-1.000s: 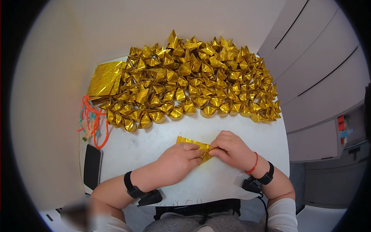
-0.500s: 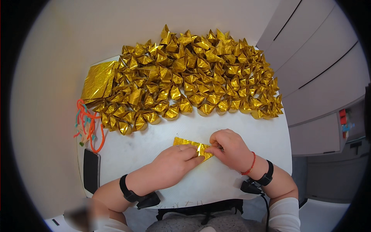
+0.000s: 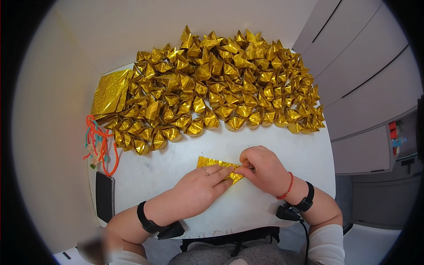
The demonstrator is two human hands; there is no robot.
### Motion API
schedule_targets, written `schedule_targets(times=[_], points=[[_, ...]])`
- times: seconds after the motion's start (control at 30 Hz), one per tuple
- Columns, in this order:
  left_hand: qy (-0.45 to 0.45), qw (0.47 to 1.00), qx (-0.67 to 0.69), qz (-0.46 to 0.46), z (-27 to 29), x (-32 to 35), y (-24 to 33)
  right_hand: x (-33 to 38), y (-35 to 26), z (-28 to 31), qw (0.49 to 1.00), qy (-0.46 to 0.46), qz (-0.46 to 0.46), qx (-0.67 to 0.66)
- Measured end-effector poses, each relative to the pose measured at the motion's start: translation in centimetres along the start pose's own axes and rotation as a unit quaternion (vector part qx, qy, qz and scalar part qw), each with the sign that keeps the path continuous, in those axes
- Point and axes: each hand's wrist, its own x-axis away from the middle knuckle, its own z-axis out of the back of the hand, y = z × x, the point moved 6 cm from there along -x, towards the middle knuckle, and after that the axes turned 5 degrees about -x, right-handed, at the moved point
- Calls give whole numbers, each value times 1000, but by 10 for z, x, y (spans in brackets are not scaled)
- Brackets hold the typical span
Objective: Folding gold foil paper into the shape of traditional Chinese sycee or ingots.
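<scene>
A partly folded sheet of gold foil paper [image 3: 204, 161] lies on the white table in front of me. My left hand [image 3: 197, 190] rests over it with fingers stretched out, pressing it down; a ring is on one finger. At the paper's right end my right hand [image 3: 261, 168] pinches the foil between thumb and curled fingers. The pinched edge itself is mostly hidden by those fingers. Beyond my hands stand many gold foil ingot shapes [image 3: 236, 123], packed closely in rows and piled higher toward the back.
Flat gold foil sheets [image 3: 110, 92] are stacked at the back left. Orange and teal cords [image 3: 105, 148] hang in a tangle by the left edge, above a dark phone [image 3: 105, 196]. The white table [image 3: 282, 154] meets a wall behind; grey drawers [image 3: 371, 92] stand to the right.
My left hand's fingertips have shifted slightly along the foil, toward my right thumb. The right hand keeps its pinch at nearly the same place.
</scene>
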Motion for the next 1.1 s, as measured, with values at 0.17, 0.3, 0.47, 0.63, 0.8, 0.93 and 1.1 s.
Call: schedule_targets(times=[0.17,0.3,0.47,0.63,0.8,0.93,1.1], points=[[-7,1000,4,6,-2,0,0,0,1,-1,1000,-2,0,2],[-8,1000,0,8,-3,0,0,0,0,-1,1000,-2,1,3],[-8,1000,7,12,-2,0,-1,0,-1,-1,1000,-1,4,8],[-19,1000,19,15,-3,0,0,1,-1,-4,1000,-1,21,16],[-22,1000,-9,3,-5,0,4,7,-8,-9,992,-23,27,118],[-34,999,-19,10,-4,-1,7,8,-4,-2,987,5,-15,157],[-30,999,-16,11,-4,1,6,12,2,9,982,17,-55,182]])
